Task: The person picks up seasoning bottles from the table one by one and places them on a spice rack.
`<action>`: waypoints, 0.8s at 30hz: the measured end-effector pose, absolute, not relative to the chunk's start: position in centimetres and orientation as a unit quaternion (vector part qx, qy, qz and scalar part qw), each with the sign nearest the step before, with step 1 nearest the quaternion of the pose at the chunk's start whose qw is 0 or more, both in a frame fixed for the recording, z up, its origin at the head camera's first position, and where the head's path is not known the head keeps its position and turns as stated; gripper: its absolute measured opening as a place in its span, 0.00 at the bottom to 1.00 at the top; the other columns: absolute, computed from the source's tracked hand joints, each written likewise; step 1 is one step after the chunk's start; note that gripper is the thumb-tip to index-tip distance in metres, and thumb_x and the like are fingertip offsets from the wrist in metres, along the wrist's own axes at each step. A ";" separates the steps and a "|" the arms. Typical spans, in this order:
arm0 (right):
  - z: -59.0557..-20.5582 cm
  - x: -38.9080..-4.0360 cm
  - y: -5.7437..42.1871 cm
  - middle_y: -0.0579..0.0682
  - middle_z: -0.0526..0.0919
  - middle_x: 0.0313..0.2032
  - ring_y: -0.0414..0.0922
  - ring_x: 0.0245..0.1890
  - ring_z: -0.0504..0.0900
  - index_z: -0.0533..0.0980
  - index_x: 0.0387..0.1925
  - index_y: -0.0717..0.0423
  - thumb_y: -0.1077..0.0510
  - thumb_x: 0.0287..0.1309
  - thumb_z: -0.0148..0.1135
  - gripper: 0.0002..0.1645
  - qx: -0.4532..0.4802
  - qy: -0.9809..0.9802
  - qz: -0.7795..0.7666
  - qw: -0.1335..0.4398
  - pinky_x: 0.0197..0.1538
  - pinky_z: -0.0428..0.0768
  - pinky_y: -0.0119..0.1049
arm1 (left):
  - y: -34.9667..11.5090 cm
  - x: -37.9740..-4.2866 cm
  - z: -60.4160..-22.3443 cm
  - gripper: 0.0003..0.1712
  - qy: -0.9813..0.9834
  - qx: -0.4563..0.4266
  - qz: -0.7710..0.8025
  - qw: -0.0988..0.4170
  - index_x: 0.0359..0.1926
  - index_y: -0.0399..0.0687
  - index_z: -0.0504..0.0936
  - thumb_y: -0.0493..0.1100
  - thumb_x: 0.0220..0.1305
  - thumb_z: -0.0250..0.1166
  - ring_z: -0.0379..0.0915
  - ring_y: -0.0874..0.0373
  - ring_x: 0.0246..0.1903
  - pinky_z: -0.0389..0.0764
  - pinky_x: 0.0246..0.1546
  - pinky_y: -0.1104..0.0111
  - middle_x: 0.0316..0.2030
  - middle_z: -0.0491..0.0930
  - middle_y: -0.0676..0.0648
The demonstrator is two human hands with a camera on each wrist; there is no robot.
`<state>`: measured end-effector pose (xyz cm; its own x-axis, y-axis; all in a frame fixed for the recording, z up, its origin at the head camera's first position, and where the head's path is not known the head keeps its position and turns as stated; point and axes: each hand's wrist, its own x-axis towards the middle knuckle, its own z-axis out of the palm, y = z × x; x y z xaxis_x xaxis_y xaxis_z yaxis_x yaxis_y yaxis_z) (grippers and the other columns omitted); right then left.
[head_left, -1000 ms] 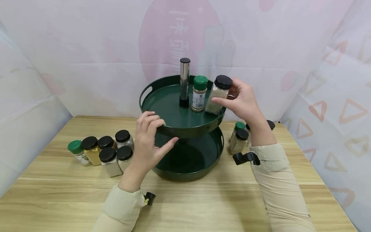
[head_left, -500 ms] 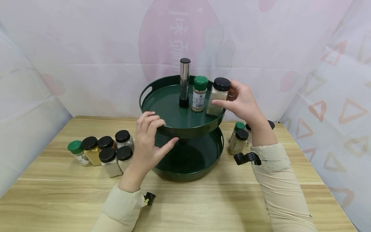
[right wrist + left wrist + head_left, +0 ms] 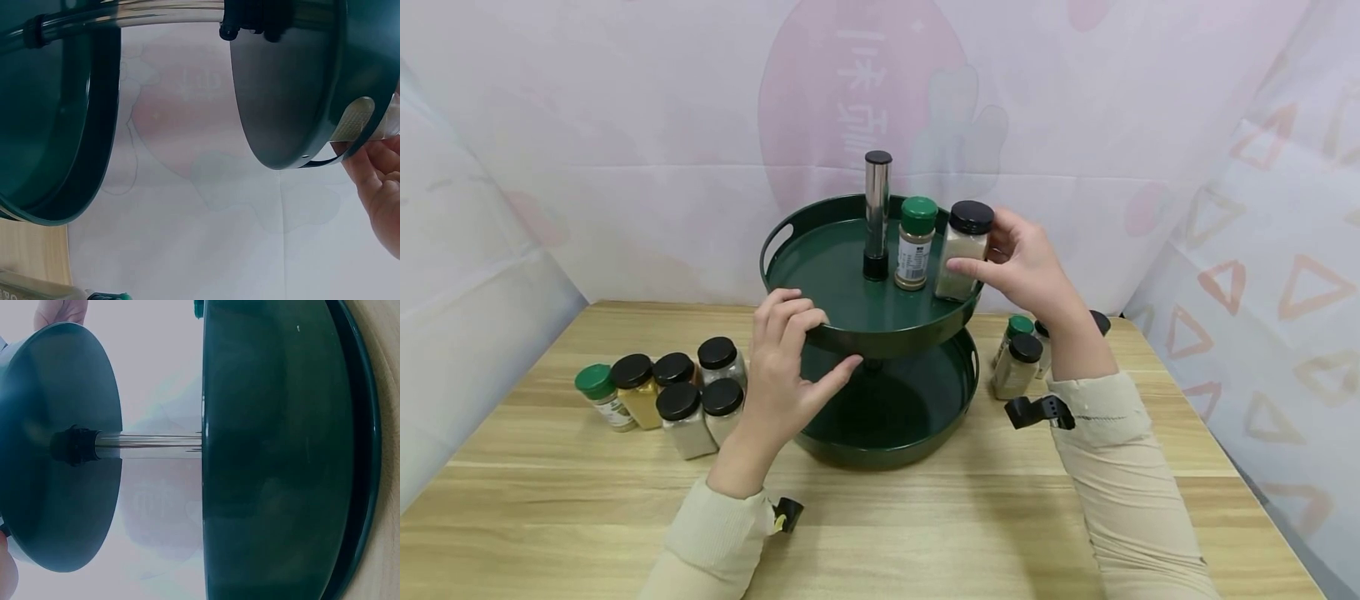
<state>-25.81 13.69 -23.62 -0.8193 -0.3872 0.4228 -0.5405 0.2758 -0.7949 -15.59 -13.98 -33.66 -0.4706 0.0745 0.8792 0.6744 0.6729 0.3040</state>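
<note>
My right hand (image 3: 1026, 258) holds a square spice jar (image 3: 961, 262) with a black lid and pale contents. The jar stands upright on the right side of the dark green upper tray (image 3: 842, 304), close to the rim. Through the tray's handle slot, the right wrist view shows part of this jar (image 3: 355, 122) beside my fingers. A round green-lidded spice jar (image 3: 913, 258) stands just left of it, near the metal post (image 3: 877, 208). My left hand (image 3: 782, 367) grips the upper tray's front-left rim, fingers over the edge and thumb below.
The lower tray (image 3: 880, 454) sits on the wooden table (image 3: 880, 533). Several spice jars (image 3: 685, 421) cluster at the left, one with a green lid (image 3: 595, 381). More jars (image 3: 1017, 367) stand at the right, partly hidden by my right arm. A printed cloth (image 3: 685, 108) hangs behind.
The black-lidded jar has gone from tilted to upright on the upper tray, with my right hand shifting slightly down and left. My left hand stays on the rim.
</note>
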 end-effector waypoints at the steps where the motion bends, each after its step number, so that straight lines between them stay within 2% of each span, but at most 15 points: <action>1: -23.6 -25.8 13.7 0.48 0.85 0.46 0.39 0.37 0.80 0.73 0.61 0.61 0.64 0.55 0.72 0.32 0.290 -0.795 0.528 0.072 0.43 0.79 0.27 | -14.0 -15.6 -33.7 0.34 -0.793 -0.236 -0.328 0.457 0.47 0.38 0.75 0.67 0.66 0.59 0.61 0.40 0.64 0.61 0.70 0.49 0.51 0.74 0.36; 7: -23.7 -25.4 14.1 0.47 0.83 0.49 0.37 0.46 0.80 0.73 0.61 0.60 0.63 0.58 0.70 0.29 0.281 -0.793 0.536 0.079 0.56 0.78 0.29 | -13.9 -15.6 -33.7 0.34 -0.794 -0.234 -0.327 0.456 0.47 0.38 0.75 0.67 0.66 0.58 0.61 0.40 0.64 0.61 0.70 0.49 0.51 0.74 0.36; 12: -23.8 -25.0 14.8 0.43 0.82 0.49 0.36 0.51 0.80 0.72 0.62 0.59 0.62 0.59 0.69 0.29 0.276 -0.783 0.550 0.092 0.60 0.77 0.29 | -13.9 -15.6 -33.7 0.33 -0.794 -0.235 -0.329 0.455 0.47 0.39 0.75 0.67 0.66 0.59 0.61 0.41 0.64 0.61 0.71 0.49 0.51 0.74 0.37; 18: -24.2 -24.2 16.2 0.41 0.83 0.47 0.37 0.51 0.82 0.71 0.62 0.60 0.64 0.62 0.66 0.28 0.279 -0.762 0.573 0.114 0.57 0.78 0.24 | -13.9 -15.6 -33.7 0.33 -0.794 -0.237 -0.328 0.455 0.47 0.39 0.75 0.67 0.66 0.59 0.60 0.40 0.64 0.61 0.70 0.49 0.51 0.74 0.37; 24: -25.1 -23.3 17.8 0.45 0.85 0.48 0.39 0.50 0.84 0.74 0.59 0.54 0.66 0.61 0.66 0.24 0.263 -0.737 0.608 0.137 0.52 0.80 0.23 | -14.0 -15.5 -33.6 0.33 -0.795 -0.236 -0.326 0.454 0.47 0.39 0.74 0.67 0.66 0.58 0.60 0.41 0.64 0.62 0.70 0.49 0.51 0.74 0.37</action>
